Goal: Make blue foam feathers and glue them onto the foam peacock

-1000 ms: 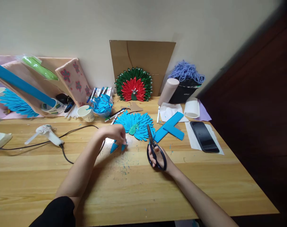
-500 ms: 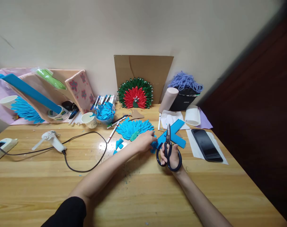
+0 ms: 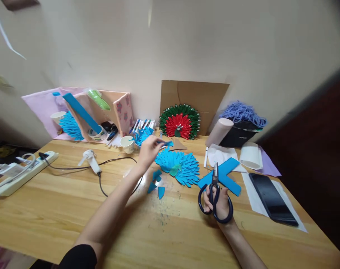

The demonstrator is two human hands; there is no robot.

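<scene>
My left hand (image 3: 150,149) is closed, pinching a small blue scrap (image 3: 169,144) over the far side of the table, beside a bowl of blue strips (image 3: 142,135). Below it lies a blue feathered fan (image 3: 188,168) with a green piece at its middle. My right hand (image 3: 221,203) grips black-handled scissors (image 3: 215,175), blades pointing away and together. Just beyond the blades, two crossed blue strips (image 3: 228,168) rest on the table. Several loose blue pieces (image 3: 161,192) lie left of the fan.
A glue gun (image 3: 91,161) with its cord and a power strip (image 3: 27,173) are on the left. A red and green fan (image 3: 179,123) leans on cardboard (image 3: 209,95) at the back. A phone (image 3: 272,200) lies on the right, near a paper cup (image 3: 127,144) and markers (image 3: 144,124) further left.
My left hand has moved left and away from the strips, carrying a blue scrap towards the bowl. The scissors stay in my right hand. The view has shifted left.
</scene>
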